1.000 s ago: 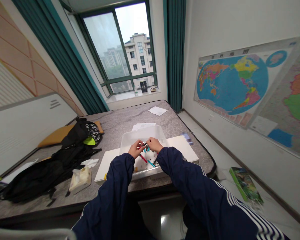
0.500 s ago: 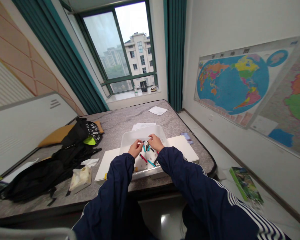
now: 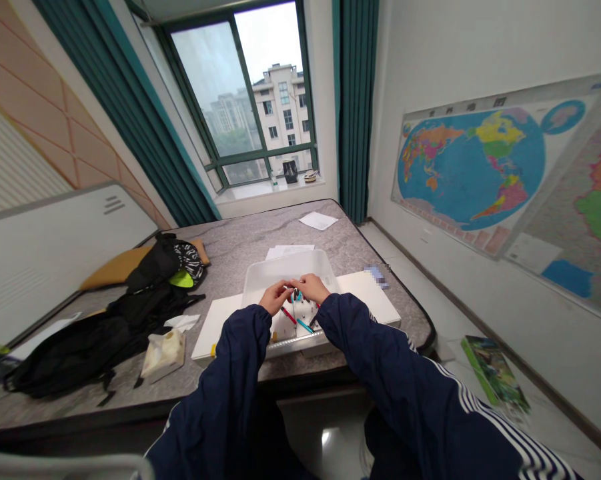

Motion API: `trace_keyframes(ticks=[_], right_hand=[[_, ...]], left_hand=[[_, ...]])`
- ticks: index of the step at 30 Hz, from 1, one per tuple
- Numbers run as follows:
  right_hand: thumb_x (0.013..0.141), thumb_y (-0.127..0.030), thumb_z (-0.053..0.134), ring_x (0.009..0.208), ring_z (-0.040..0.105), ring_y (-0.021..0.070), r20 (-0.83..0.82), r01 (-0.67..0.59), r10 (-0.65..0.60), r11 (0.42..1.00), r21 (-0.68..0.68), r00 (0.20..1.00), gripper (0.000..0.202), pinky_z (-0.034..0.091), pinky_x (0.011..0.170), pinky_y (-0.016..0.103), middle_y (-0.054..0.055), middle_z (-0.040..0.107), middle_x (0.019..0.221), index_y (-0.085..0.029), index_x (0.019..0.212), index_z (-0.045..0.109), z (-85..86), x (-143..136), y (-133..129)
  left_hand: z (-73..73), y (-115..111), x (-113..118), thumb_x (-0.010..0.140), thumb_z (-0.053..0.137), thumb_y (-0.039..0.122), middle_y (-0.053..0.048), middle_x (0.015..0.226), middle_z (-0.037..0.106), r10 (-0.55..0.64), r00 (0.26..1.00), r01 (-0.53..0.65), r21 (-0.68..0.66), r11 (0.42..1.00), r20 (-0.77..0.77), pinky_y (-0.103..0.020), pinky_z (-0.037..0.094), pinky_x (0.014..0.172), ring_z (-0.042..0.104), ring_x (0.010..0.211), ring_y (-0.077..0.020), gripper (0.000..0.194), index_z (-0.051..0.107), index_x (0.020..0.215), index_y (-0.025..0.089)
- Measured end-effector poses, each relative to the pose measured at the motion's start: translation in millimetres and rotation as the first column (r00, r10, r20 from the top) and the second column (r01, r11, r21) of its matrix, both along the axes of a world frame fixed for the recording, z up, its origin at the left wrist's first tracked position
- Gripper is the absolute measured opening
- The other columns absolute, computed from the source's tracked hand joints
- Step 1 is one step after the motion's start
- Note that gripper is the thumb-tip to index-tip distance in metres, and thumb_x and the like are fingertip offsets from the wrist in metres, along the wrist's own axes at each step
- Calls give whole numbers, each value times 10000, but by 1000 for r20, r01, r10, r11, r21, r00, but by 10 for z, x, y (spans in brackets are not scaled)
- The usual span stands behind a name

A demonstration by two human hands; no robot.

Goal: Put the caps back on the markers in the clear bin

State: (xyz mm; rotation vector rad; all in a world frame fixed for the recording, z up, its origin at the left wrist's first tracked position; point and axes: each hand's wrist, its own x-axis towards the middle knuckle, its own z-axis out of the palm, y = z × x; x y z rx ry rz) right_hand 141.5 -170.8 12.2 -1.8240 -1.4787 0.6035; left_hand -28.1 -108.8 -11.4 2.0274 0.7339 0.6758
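Note:
Over a translucent plastic bin [image 3: 261, 272], my two hands meet fingertip to fingertip. My left hand [image 3: 275, 298] is closed in a pinch; a small black pen part shows at its fingers. My right hand [image 3: 312, 289] is pinched too, on something small that its fingers hide. Pens and pen parts lie scattered in the bin below. Among them are a red pen piece [image 3: 289, 315] and a teal pen piece [image 3: 305, 325], with black and other teal pieces partly covered by my hands.
White flat boxes or boards [image 3: 371, 291] lie under the bin on the grey mattress [image 3: 250, 230]. To the left are a tissue pack [image 3: 164, 355] and a black backpack [image 3: 87, 350]. Paper sheets [image 3: 318, 221] lie behind. A green box [image 3: 495, 370] stands on the floor at right.
My hands, apart a moment ago with a black pen part in the left, have come together above the bin. The view has shifted slightly.

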Motion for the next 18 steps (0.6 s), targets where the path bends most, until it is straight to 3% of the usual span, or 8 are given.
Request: trace_keyframes(ticks=[6,11,16,18], right_hand=[[857,-542,575,604,580,130,-7,80,-80,997,2,997,474,357,584,213,34,620,520,-166,582,665,42,-3,-22],[881,-490,553,582,594,121,-76,102,-103,995,-14,992,436,389,589,211,34,649,555,-158,626,677,-22,-12,28],[844,-299,632,635,644,106,-187,78,-74,997,15,980,156,445,628,199,27,731,792,-163,870,705,-55,-18,75],[827,-287,658,642,650,103,-215,98,-89,995,29,972,185,456,631,200,17,733,837,-176,973,686,-49,-18,77]], left_hand=[[-35,40,-14,731,744,411,-1,674,675,106,994,-108,73,992,31,-227,404,541,551,537,-114,329,552,885,192],[-26,40,5,754,707,435,-41,708,704,119,990,-117,-32,993,77,-258,464,550,581,550,-133,295,553,796,188],[-30,43,-3,842,598,453,-62,747,727,97,994,-97,-8,995,49,-273,473,600,598,571,-139,277,605,802,180],[-33,47,-8,879,539,456,-56,752,729,96,995,-96,22,995,8,-271,468,607,590,563,-136,293,621,835,178]])
